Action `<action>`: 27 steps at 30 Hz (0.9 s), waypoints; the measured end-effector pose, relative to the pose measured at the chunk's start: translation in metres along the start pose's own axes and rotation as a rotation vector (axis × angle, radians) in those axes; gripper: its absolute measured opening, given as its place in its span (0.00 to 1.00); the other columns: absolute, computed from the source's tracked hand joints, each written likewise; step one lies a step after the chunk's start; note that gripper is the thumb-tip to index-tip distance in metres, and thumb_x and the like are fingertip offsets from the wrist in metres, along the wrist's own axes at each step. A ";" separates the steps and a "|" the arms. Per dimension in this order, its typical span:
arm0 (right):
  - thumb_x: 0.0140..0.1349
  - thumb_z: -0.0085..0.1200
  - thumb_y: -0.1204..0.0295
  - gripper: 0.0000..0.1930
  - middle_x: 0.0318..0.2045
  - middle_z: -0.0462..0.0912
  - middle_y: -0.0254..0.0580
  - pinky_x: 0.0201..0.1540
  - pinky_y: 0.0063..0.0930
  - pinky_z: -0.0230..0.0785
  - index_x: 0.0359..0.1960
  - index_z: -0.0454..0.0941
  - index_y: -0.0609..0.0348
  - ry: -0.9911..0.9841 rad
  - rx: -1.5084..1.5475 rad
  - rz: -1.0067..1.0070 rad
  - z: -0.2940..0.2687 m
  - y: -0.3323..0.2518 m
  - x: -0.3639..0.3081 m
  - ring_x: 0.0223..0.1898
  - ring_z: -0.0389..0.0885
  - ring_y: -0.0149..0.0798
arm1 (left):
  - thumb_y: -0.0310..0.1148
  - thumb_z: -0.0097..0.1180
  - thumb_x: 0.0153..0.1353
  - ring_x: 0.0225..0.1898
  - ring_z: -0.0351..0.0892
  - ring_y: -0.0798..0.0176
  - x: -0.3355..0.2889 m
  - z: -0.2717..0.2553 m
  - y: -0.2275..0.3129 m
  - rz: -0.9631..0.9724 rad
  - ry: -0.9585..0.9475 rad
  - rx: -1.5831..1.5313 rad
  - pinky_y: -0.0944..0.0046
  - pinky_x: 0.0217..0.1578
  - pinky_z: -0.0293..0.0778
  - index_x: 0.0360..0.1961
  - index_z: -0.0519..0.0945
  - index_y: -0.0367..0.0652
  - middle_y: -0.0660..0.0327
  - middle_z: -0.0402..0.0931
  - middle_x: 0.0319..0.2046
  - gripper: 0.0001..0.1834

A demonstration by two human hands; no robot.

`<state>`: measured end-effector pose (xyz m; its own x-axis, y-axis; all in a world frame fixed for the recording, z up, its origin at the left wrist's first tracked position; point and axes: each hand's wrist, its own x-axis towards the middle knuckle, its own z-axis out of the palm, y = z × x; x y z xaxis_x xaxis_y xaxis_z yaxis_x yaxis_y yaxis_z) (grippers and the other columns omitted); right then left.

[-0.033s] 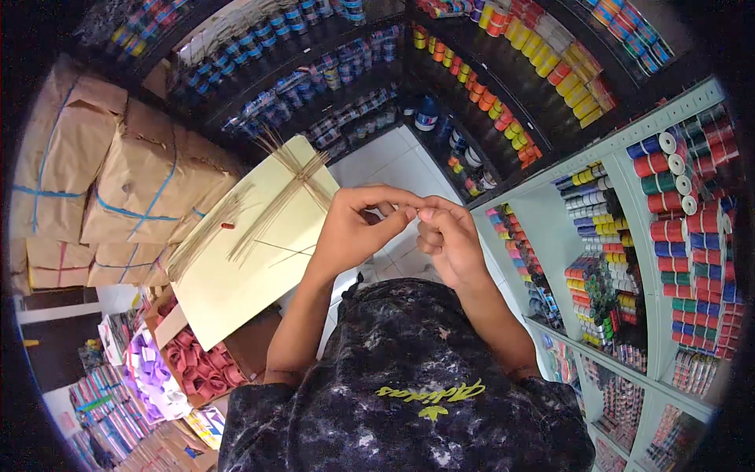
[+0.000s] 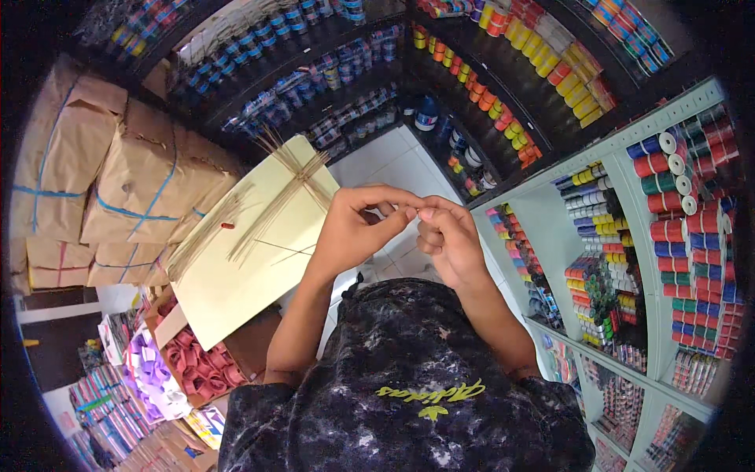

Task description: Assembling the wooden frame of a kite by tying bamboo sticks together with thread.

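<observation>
One cream board (image 2: 224,295), one red piece (image 2: 227,226), left hand (image 2: 352,226), right hand (image 2: 452,242), both pinched, contents unclear.

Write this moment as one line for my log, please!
left hand: pinched, meeting right hand | right hand: pinched | anything held: too small to tell | pale yellow board: thin sticks, small red piece on top

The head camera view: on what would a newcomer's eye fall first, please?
Probably first on the bare left hand and bare right hand, fingertips together near the centre. Left of them, a pale yellow rectangular board carries thin tan strands. At the right, pale green shelves hold rows of small multicoloured spools.
</observation>
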<state>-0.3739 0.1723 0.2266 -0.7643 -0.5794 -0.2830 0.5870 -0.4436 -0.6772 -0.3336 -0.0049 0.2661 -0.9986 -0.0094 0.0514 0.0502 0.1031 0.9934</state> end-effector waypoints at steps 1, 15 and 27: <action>0.67 0.55 0.73 0.03 0.22 0.67 0.18 0.21 0.16 0.47 0.38 0.78 0.58 0.003 -0.006 0.006 0.000 -0.001 0.000 0.18 0.55 0.15 | 0.21 0.64 0.59 0.31 0.75 0.77 0.000 0.000 0.000 0.017 0.002 0.026 0.75 0.31 0.70 0.41 0.88 0.36 0.62 0.85 0.37 0.09; 0.67 0.55 0.73 0.03 0.20 0.63 0.16 0.21 0.16 0.45 0.37 0.78 0.57 0.008 -0.023 0.013 0.000 -0.001 -0.005 0.18 0.52 0.15 | 0.24 0.63 0.60 0.27 0.71 0.81 0.001 0.000 -0.006 -0.004 0.062 0.006 0.76 0.27 0.66 0.38 0.87 0.36 0.67 0.85 0.30 0.06; 0.67 0.56 0.73 0.03 0.19 0.61 0.16 0.20 0.18 0.44 0.38 0.77 0.59 0.003 0.010 -0.009 -0.008 -0.003 -0.010 0.17 0.52 0.16 | 0.24 0.64 0.60 0.26 0.70 0.82 0.001 -0.004 -0.006 -0.040 0.069 0.002 0.76 0.26 0.65 0.38 0.87 0.36 0.69 0.83 0.28 0.05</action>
<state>-0.3710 0.1851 0.2259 -0.7707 -0.5729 -0.2791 0.5825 -0.4556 -0.6732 -0.3350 -0.0099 0.2607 -0.9965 -0.0819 0.0189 0.0103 0.1033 0.9946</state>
